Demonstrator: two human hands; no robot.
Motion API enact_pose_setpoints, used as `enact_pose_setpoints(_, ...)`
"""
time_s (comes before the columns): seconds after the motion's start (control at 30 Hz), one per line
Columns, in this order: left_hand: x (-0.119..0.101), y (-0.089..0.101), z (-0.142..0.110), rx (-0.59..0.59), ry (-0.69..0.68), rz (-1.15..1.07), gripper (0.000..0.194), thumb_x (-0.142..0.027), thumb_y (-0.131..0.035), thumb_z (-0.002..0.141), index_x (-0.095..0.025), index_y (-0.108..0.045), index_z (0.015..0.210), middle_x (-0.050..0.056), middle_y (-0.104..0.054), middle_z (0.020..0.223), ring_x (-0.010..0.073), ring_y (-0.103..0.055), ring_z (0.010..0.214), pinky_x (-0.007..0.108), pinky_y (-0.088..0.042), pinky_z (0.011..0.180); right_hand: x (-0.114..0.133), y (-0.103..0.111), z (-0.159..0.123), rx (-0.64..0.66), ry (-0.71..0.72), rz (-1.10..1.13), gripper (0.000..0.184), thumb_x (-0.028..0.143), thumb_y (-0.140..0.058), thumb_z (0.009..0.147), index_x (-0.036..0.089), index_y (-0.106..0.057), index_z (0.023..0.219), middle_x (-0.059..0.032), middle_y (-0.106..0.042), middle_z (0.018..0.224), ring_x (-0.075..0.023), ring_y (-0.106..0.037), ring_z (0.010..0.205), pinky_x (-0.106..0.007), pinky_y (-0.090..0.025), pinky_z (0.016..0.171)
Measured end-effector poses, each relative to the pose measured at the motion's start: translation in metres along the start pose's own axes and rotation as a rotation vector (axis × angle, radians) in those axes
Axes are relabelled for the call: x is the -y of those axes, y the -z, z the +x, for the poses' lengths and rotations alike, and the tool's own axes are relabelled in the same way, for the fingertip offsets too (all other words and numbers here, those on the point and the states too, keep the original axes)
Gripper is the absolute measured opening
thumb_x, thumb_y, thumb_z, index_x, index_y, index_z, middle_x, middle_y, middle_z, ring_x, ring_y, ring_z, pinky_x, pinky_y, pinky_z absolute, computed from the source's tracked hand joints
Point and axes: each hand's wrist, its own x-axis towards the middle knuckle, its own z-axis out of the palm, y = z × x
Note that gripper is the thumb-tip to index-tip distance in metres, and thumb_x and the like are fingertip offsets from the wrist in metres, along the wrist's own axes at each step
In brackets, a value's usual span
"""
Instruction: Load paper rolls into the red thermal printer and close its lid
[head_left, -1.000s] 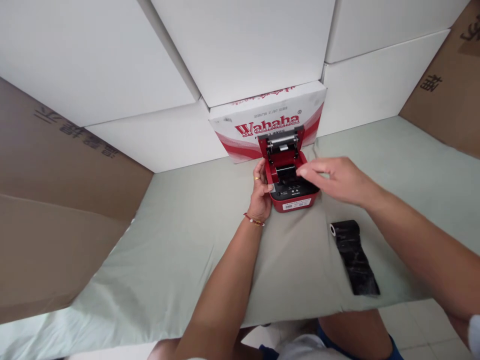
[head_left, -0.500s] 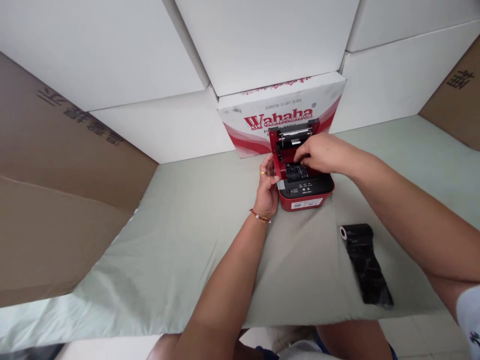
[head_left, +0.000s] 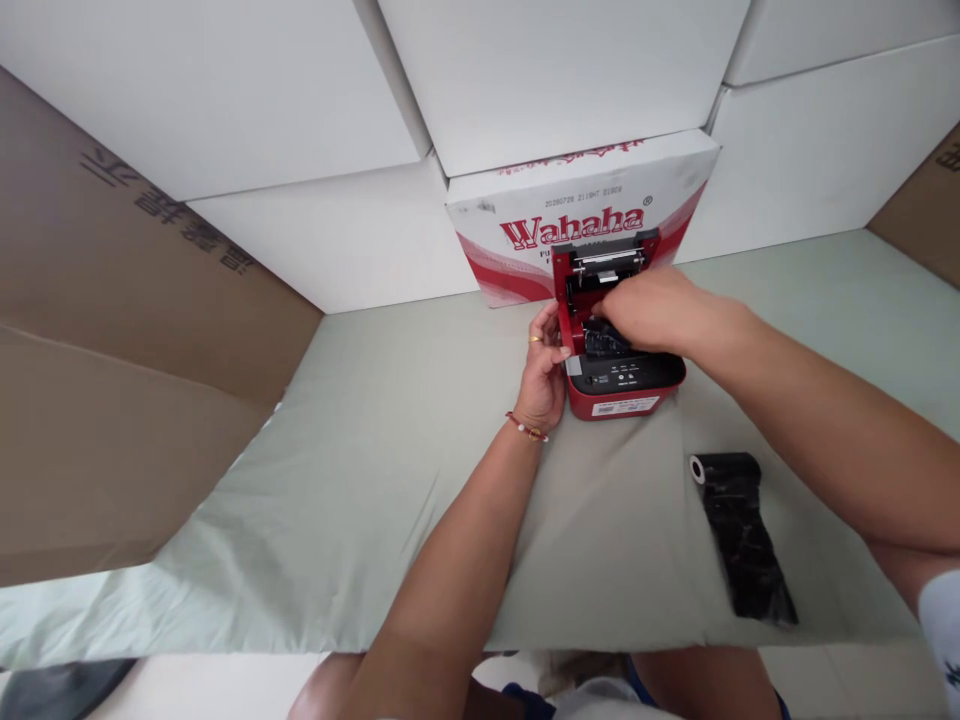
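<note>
A small red and black printer [head_left: 626,383] stands on the cloth with its lid raised at the back. My left hand [head_left: 546,375] is closed around its left side, thumb near the grey front corner. My right hand [head_left: 649,310] reaches into the open bay from the right, its fingers curled down and closed at the shiny black roll [head_left: 601,342] inside; the fingertips are partly hidden. To the right, nearer me, lies another black roll [head_left: 727,468] with a white core, its loose black strip trailing toward the table edge.
A white and red Wahaha carton [head_left: 517,215] stands right behind the printer, against stacked white boxes [head_left: 300,260]. Brown cardboard [head_left: 135,400] rises on the left, and more brown cardboard [head_left: 922,215] at the far right. Pale green cloth [head_left: 360,480] covers the table.
The right hand's fingers have moved deeper and left in the bay, and the black roll's surface there looks shifted. The left hand keeps its hold. The view has shifted slightly.
</note>
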Motion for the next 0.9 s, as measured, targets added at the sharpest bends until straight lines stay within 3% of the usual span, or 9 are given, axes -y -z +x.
enact_pose_setpoints(0.17,0.002,0.001,0.001,-0.009,-0.002,0.023,0.064,-0.042,-0.082,0.074,-0.032,-0.064,0.135,0.004,-0.061,0.155,0.0339,-0.045,0.159,0.05,-0.032,0.135,0.004,-0.008,0.002,-0.047,-0.004,-0.026,0.029,0.014,-0.064,0.088,0.021,-0.085,0.107,-0.0156,-0.085,0.104,-0.0324,-0.079,0.093,-0.037,-0.05,0.065)
enact_pose_setpoints(0.33,0.002,0.0,0.001,-0.023,-0.015,0.037,0.062,-0.043,-0.081,0.075,-0.031,-0.064,0.134,0.004,-0.062,0.154,0.0331,-0.044,0.16,0.049,-0.031,0.135,-0.005,-0.01,-0.003,-0.054,-0.075,0.035,0.035,0.025,-0.069,0.089,0.022,-0.078,0.122,-0.0137,-0.084,0.106,-0.0296,-0.076,0.085,-0.035,-0.047,0.061)
enact_pose_setpoints(0.43,0.001,-0.002,0.001,-0.015,-0.005,0.02,0.062,-0.038,-0.08,0.075,-0.031,-0.062,0.134,0.004,-0.063,0.152,0.0332,-0.046,0.159,0.049,-0.032,0.134,-0.007,-0.013,-0.009,-0.112,-0.114,0.221,0.033,0.029,-0.066,0.093,0.02,-0.075,0.124,-0.0135,-0.083,0.108,-0.0307,-0.076,0.093,-0.037,-0.051,0.069)
enact_pose_setpoints(0.5,0.001,-0.003,0.0,-0.021,0.002,0.016,0.063,-0.035,-0.079,0.074,-0.031,-0.062,0.134,0.004,-0.063,0.152,0.0333,-0.047,0.158,0.049,-0.032,0.134,-0.006,-0.014,-0.017,-0.167,-0.112,0.468,0.027,0.032,-0.065,0.096,0.021,-0.075,0.118,-0.0101,-0.082,0.102,-0.0282,-0.074,0.091,-0.037,-0.053,0.073)
enact_pose_setpoints(0.6,0.0,-0.003,0.0,-0.025,0.01,0.026,0.062,-0.036,-0.079,0.075,-0.032,-0.062,0.135,0.004,-0.062,0.153,0.0334,-0.046,0.158,0.049,-0.033,0.133,-0.008,-0.008,-0.044,-0.235,-0.134,0.998,0.025,0.043,-0.066,0.097,0.023,-0.073,0.11,-0.0054,-0.078,0.091,-0.0216,-0.069,0.076,-0.035,-0.053,0.068)
enact_pose_setpoints(0.7,0.001,-0.003,0.001,-0.023,0.011,0.019,0.063,-0.037,-0.08,0.074,-0.032,-0.061,0.134,0.004,-0.061,0.153,0.0336,-0.045,0.159,0.048,-0.033,0.134,-0.017,0.005,-0.093,-0.289,-0.146,1.385,0.031,0.056,-0.07,0.096,0.027,-0.074,0.107,-0.005,-0.074,0.086,-0.0149,-0.054,0.056,-0.033,-0.043,0.051)
enact_pose_setpoints(0.77,0.002,-0.002,0.001,-0.02,0.006,0.008,0.063,-0.036,-0.08,0.073,-0.031,-0.061,0.133,0.005,-0.061,0.153,0.0335,-0.045,0.159,0.048,-0.033,0.133,-0.023,0.01,-0.129,-0.369,-0.169,1.445,0.033,0.063,-0.07,0.095,0.032,-0.077,0.104,-0.0068,-0.074,0.086,-0.0158,-0.055,0.054,-0.034,-0.035,0.044)
enact_pose_setpoints(0.8,0.002,-0.002,0.001,-0.016,0.005,0.007,0.063,-0.036,-0.08,0.073,-0.031,-0.061,0.133,0.005,-0.061,0.153,0.0334,-0.045,0.158,0.048,-0.033,0.133,-0.024,0.01,-0.145,-0.382,-0.172,1.429,0.034,0.066,-0.068,0.096,0.035,-0.078,0.106,-0.008,-0.077,0.089,-0.0199,-0.063,0.059,-0.035,-0.038,0.044)
enact_pose_setpoints(0.9,0.002,-0.002,0.002,-0.008,0.0,0.012,0.062,-0.037,-0.081,0.075,-0.032,-0.061,0.133,0.004,-0.061,0.153,0.033,-0.045,0.157,0.048,-0.034,0.132,-0.006,-0.006,-0.174,-0.208,-0.15,1.298,0.034,0.066,-0.073,0.093,0.042,-0.079,0.116,-0.0061,-0.084,0.099,-0.0294,-0.078,0.078,-0.039,-0.057,0.053)
